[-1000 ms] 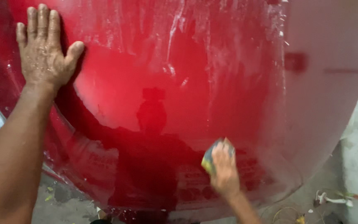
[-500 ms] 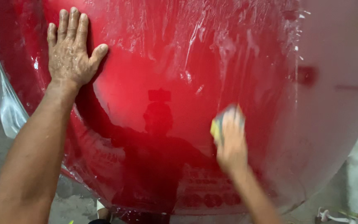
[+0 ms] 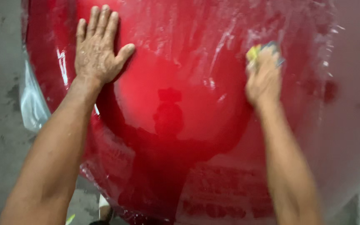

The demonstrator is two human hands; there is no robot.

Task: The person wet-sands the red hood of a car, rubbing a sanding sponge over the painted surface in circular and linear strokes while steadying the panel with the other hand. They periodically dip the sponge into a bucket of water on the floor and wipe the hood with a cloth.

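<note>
Head view: left hand (image 3: 96, 52) spread flat on wet glossy red panel (image 3: 176, 125); right hand (image 3: 264, 77) upper right on it, pinching yellow-blue sponge (image 3: 258, 51). Risk: the slick film may let the bracing palm slide.

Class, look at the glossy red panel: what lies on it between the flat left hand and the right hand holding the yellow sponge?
In the head view, nothing lies between the left hand and right hand: only wet, soap-streaked glossy red panel.
</note>
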